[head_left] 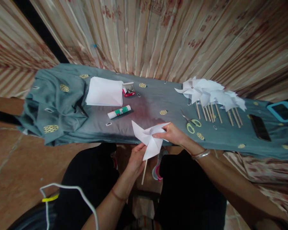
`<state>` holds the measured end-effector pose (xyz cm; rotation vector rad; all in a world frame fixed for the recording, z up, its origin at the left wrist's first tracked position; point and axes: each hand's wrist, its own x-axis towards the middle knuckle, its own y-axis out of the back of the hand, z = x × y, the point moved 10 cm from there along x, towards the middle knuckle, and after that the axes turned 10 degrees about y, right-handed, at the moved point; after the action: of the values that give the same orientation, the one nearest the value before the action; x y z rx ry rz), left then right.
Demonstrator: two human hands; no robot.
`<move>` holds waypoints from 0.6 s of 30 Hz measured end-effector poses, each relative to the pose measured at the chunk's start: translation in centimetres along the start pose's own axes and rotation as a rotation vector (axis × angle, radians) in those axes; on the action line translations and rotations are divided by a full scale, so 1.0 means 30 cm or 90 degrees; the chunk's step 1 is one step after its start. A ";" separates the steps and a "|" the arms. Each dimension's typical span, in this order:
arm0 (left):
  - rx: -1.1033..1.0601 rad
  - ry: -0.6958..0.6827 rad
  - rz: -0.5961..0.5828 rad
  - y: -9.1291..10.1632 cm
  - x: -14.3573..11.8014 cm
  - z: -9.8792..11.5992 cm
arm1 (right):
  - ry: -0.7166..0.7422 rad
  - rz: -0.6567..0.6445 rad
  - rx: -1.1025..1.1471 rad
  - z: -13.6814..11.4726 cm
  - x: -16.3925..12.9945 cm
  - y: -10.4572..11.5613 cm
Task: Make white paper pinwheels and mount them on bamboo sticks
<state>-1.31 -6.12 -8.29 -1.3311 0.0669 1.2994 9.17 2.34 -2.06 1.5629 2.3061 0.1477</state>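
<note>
Over the near edge of the cloth-covered table, a white paper pinwheel [151,149] on a thin wooden stick [144,172] is held between both hands. My left hand [135,158] grips it from below and behind, its fingers partly hidden by the paper. From the right, my right hand [171,133] pinches it, with the thumb at the centre of the blades. Beyond the hands lies a glue stick [119,112] with a green label. To the right rest scissors [191,123] with light green handles.
A stack of white paper [104,91] lies beside a small red box of metal pins [129,90]. Several finished pinwheels [212,91] lie at the back right. Farther right are a dark phone [260,127] and a blue-framed object [283,111]. Bunched cloth [57,105] covers the left end.
</note>
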 end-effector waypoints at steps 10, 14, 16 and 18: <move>-0.041 -0.010 0.010 0.000 0.045 -0.022 | -0.007 -0.094 -0.133 0.002 0.055 0.007; -0.053 -0.006 0.014 -0.005 0.050 -0.024 | -0.012 -0.114 -0.174 0.002 0.067 0.009; -0.061 0.000 0.026 0.001 0.052 -0.028 | -0.005 -0.124 -0.192 -0.002 0.073 0.008; -0.071 0.004 0.043 0.010 0.055 -0.033 | 0.004 -0.143 -0.206 -0.005 0.078 0.004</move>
<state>-0.32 -5.87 -9.93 -1.4380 0.0445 1.3730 8.45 4.54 -2.43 1.1402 2.3029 0.4432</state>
